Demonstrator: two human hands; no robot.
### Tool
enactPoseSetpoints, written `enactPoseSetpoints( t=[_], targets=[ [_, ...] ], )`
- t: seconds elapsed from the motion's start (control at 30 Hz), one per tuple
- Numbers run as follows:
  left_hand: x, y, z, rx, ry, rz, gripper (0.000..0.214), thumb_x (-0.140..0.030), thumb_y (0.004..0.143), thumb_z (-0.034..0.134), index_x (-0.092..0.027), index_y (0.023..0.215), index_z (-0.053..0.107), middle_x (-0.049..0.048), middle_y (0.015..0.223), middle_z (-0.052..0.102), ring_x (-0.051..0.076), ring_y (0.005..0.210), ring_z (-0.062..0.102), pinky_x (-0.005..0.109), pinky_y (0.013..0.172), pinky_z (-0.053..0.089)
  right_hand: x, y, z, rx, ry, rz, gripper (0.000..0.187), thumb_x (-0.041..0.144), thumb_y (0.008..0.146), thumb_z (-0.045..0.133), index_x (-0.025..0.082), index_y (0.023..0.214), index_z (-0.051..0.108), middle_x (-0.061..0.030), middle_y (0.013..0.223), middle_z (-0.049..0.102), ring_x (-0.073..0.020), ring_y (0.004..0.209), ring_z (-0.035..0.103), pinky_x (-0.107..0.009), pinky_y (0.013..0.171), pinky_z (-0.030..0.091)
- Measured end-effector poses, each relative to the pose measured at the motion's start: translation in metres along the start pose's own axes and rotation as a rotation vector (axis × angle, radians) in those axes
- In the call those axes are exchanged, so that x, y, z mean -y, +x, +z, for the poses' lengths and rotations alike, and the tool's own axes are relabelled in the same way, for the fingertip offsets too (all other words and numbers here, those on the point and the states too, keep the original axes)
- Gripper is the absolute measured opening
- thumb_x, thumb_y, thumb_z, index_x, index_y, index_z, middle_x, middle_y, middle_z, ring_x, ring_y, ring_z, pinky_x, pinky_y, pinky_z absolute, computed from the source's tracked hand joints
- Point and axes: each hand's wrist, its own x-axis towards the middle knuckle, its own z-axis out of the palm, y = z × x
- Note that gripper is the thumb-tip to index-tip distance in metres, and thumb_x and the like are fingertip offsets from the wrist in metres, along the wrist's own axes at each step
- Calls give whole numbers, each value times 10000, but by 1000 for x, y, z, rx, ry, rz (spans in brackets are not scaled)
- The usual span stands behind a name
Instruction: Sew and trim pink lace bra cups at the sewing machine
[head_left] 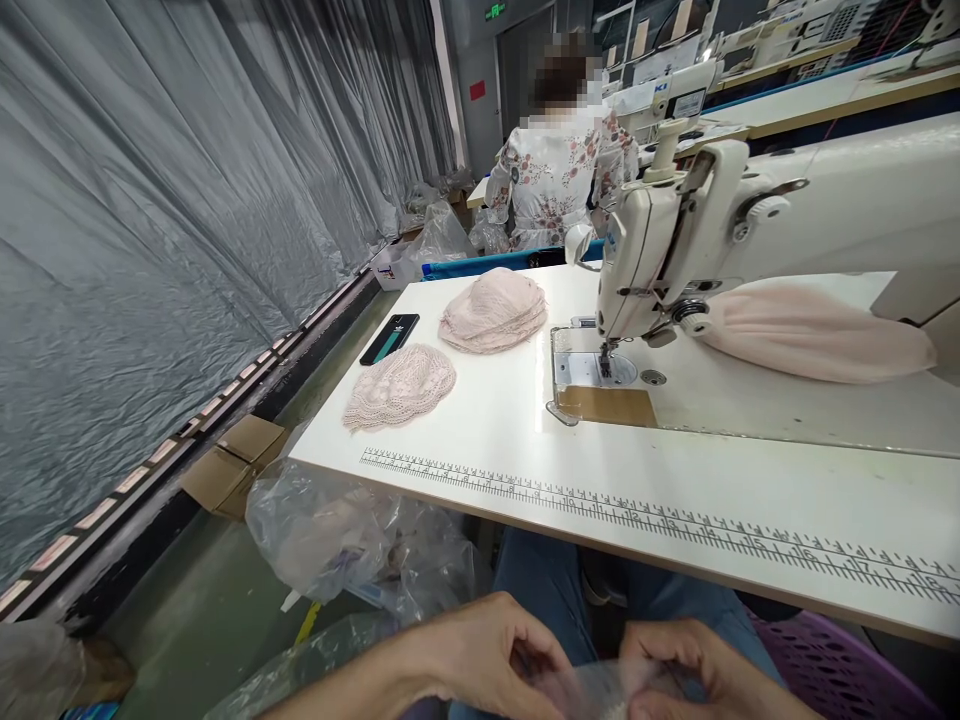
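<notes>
Low in the view, over my lap, my left hand (pixel 487 655) has its fingers curled and pinched on a piece of clear plastic film (pixel 600 685). Opposite it, my right hand (pixel 694 665) pinches the film's other side; the lower part of both hands is cut off by the frame edge. Above them on the white sewing table lie a pale pink lace cup piece (pixel 401 387) and a stack of similar pink cup pieces (pixel 495 310). Neither hand touches these.
A white sewing machine (pixel 637 250) stands on the table, with pink fabric (pixel 817 330) under its arm. A phone (pixel 390 340) lies at the left. Plastic bags (pixel 322 530) and a cardboard box (pixel 232 465) sit below. Another person (pixel 555 180) sits ahead.
</notes>
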Motion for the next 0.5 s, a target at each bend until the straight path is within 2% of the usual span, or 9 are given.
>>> enactPoseSetpoints(
  t=[0.07, 0.17, 0.27, 0.4, 0.5],
  targets=[
    [3, 1, 1, -18, 58, 53, 631, -594, 476, 867, -170, 936, 787, -11, 752, 631, 96, 638, 485, 190, 608, 403, 1, -2, -2, 4, 18, 6, 380, 563, 707, 639, 214, 640, 505, 36, 630, 426, -151, 640, 385, -264, 585, 270],
    [6, 0, 3, -33, 22, 119, 558, -619, 596, 798, -167, 923, 791, 25, 834, 664, 124, 715, 549, 199, 679, 437, 2, -4, -4, 8, 32, 10, 396, 579, 728, 634, 214, 648, 503, 37, 635, 425, -148, 635, 372, -269, 590, 267],
    [5, -2, 3, -55, -41, 63, 559, -633, 661, 736, -162, 957, 785, 48, 812, 693, 143, 722, 578, 225, 717, 474, -1, -4, -7, -10, 5, 0, 434, 613, 741, 616, 217, 629, 479, 36, 638, 410, -152, 641, 371, -275, 600, 278],
    [5, -2, 2, -42, -101, -5, 590, -629, 626, 767, -171, 998, 775, 33, 795, 696, 129, 703, 569, 225, 719, 480, -8, -1, -9, -60, -6, -21, 491, 684, 706, 630, 225, 603, 491, 38, 617, 408, -151, 615, 376, -264, 575, 316],
    [8, -1, 0, -9, -161, -16, 740, -710, 554, 773, -169, 1059, 755, 37, 838, 702, 126, 725, 570, 233, 750, 486, -14, 1, -9, -71, 1, -52, 527, 730, 695, 621, 223, 594, 518, 41, 598, 404, -140, 586, 364, -255, 556, 337]
  ],
)
